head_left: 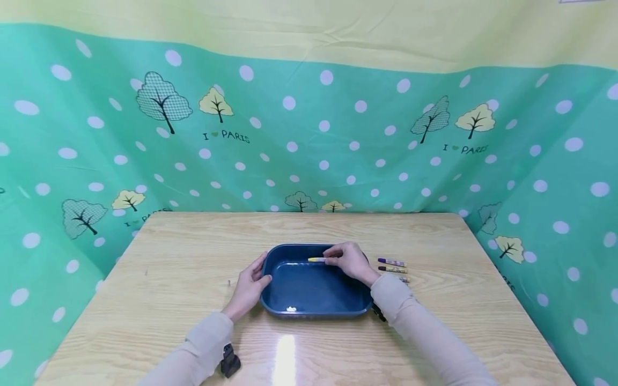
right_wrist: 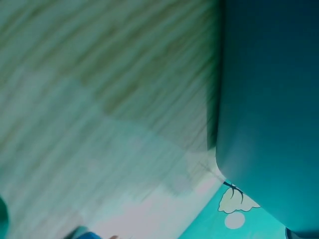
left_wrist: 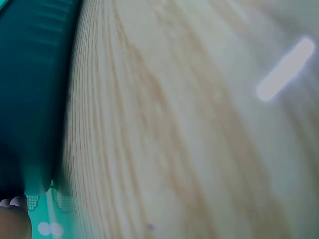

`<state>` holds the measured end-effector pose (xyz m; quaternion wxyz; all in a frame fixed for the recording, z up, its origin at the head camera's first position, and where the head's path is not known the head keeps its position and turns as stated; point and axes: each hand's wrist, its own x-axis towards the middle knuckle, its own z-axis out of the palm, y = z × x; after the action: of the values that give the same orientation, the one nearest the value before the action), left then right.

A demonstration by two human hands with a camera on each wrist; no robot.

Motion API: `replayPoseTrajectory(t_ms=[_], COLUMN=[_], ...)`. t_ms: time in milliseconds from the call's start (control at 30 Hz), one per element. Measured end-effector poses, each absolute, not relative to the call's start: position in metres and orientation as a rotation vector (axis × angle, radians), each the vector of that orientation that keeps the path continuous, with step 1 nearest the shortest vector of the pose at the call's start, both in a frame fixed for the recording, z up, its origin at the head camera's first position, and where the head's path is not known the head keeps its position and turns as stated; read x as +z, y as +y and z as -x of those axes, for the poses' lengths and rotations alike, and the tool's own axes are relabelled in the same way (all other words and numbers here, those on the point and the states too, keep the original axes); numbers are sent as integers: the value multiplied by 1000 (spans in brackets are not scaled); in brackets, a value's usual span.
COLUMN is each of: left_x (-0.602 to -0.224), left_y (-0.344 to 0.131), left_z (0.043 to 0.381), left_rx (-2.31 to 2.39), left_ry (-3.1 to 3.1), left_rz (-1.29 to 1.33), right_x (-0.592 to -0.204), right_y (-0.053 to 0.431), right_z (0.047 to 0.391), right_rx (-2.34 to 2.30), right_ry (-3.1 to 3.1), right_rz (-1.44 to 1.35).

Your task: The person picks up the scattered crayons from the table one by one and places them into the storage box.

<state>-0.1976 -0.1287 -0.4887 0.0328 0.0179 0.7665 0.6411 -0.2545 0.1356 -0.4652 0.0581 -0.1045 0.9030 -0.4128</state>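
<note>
My left hand [head_left: 250,280] grips the left rim of a dark blue, rounded rectangular tray [head_left: 309,289], thumb hooked over the edge and fingers against the outer wall, while my right hand [head_left: 352,261] reaches over the tray's far right part, thumb and fingers pinching a slim, yellow-tipped crayon with a pale wrapper [head_left: 316,259]. The crayon lies nearly level above the tray's interior, near its far wall, its yellow end pointing toward the tray's left side; whether it touches that wall I cannot tell. Just to the right of the tray, a purple-ended crayon [head_left: 392,262], a black-ended crayon [head_left: 393,269] and a third slim stick [head_left: 404,279], partly hidden behind my right arm, lie in a loose row. The tray sits on a light wood-grain table [head_left: 183,300], and a bright streak of reflected light [head_left: 285,359] falls on the near side of it. Pale sleeves [head_left: 207,338] cover both my forearms, with a black wrist device [head_left: 230,362] at the left cuff, on the near left of the tray. Beyond the tray hangs a green and yellow cloth [head_left: 309,145] printed with white dots, trees and the words "I PARIS" around a heart.
</note>
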Motion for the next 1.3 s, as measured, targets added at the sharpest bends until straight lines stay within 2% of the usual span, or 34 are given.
replayPoseTrajectory(t_ms=[833, 1300], left_x=[-486, -488], left_y=[-126, -128], left_z=[195, 197], left_rx=[1993, 1963], left_ry=[2338, 2377], left_rz=[-38, -45], right_x=[-461, -448], right_y=[137, 147], right_z=[253, 250], right_rx=[-1265, -1675], right_ry=[2663, 2459], right_rz=[348, 320])
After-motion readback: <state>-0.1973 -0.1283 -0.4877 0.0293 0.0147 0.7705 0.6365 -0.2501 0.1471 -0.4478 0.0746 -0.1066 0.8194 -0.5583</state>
